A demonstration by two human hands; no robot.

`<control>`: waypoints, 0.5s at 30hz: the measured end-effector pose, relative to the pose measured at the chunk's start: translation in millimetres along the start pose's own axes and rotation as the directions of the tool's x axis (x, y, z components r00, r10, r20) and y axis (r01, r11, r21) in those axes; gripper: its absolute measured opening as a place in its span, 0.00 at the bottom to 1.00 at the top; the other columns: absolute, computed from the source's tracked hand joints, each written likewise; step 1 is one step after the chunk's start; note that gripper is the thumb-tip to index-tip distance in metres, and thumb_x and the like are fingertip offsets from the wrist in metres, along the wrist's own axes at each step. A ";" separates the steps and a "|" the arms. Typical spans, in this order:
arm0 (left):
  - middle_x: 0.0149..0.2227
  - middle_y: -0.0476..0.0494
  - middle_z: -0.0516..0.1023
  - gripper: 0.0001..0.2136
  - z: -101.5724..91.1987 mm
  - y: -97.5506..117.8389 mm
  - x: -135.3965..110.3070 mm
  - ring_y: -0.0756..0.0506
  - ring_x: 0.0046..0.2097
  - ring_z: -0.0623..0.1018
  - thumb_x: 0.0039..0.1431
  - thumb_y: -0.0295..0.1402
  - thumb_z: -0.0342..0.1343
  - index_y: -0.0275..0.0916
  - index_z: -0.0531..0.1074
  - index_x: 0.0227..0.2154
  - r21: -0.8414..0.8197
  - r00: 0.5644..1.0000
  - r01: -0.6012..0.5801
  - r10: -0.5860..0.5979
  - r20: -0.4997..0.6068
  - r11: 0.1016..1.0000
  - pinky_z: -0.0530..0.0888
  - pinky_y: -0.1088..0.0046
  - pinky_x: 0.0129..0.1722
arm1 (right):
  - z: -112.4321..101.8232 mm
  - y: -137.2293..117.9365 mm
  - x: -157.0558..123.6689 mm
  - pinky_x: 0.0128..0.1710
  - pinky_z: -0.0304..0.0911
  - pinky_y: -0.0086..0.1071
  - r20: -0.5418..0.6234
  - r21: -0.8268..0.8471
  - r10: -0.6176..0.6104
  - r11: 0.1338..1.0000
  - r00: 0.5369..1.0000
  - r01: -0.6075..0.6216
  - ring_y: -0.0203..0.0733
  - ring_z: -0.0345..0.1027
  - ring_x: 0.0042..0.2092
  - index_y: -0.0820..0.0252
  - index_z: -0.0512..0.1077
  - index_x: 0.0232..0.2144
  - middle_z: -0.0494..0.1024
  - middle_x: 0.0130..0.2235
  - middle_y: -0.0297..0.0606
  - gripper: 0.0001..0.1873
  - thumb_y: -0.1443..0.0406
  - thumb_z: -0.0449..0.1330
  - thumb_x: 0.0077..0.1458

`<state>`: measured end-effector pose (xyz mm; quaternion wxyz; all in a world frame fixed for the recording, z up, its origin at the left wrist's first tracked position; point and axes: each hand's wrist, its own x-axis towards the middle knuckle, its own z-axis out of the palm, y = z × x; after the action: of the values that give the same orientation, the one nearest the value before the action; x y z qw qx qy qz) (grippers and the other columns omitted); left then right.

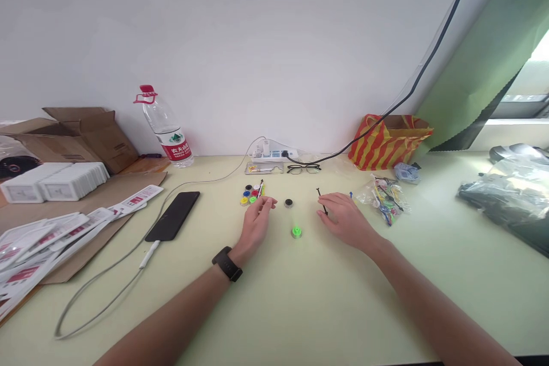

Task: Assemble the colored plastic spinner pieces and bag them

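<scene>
At the parted thumb and forefinger of the right hand (348, 217), one thin black stick (324, 207); cannot tell whether pinched. Leftward, one round black disc (289, 203) and one knobbed green disc (296, 232). Beside the left hand (256, 222), fingertips pressed together, six small coloured discs (246, 194).

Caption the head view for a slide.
Right hand with black stick, left hand beside colorful pieces, one green piece between them.
</scene>
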<state>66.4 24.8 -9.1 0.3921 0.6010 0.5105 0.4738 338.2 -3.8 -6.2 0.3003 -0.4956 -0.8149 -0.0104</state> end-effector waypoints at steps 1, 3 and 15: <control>0.42 0.44 0.79 0.14 0.0 0.1 0.0 0.41 0.48 0.75 0.68 0.45 0.50 0.42 0.75 0.36 -0.001 1.000 0.000 0.000 0.003 1.000 0.68 0.66 0.48 | -0.1 -1.6 0.2 0.58 0.67 0.51 -0.019 0.024 0.004 1.000 1.000 -0.004 0.55 0.74 0.55 0.59 0.76 0.49 0.81 0.52 0.47 0.13 0.63 0.57 0.65; 0.42 0.44 0.79 0.14 0.0 0.2 0.1 0.41 0.48 0.76 0.68 0.45 0.50 0.42 0.75 0.36 -0.004 1.000 -0.009 0.009 0.007 1.000 0.68 0.66 0.48 | -0.2 -4.6 0.6 0.56 0.70 0.48 -0.051 0.083 0.012 0.997 0.999 -0.008 0.53 0.75 0.54 0.57 0.76 0.50 0.80 0.53 0.46 0.13 0.64 0.57 0.65; 0.42 0.43 0.80 0.15 -0.7 3.1 -1.6 0.41 0.47 0.77 0.68 0.45 0.50 0.41 0.76 0.37 0.014 1.000 -0.019 0.019 -0.009 1.000 0.71 0.67 0.45 | 5.4 -2.2 2.2 0.41 0.73 0.39 -0.121 0.277 0.015 0.961 0.993 0.019 0.46 0.75 0.42 0.56 0.77 0.43 0.77 0.47 0.45 0.16 0.71 0.50 0.66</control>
<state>66.4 22.7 -6.2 0.3810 0.6065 0.5097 0.4766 333.1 -1.5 -8.9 0.4162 -0.4461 -0.7889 0.0735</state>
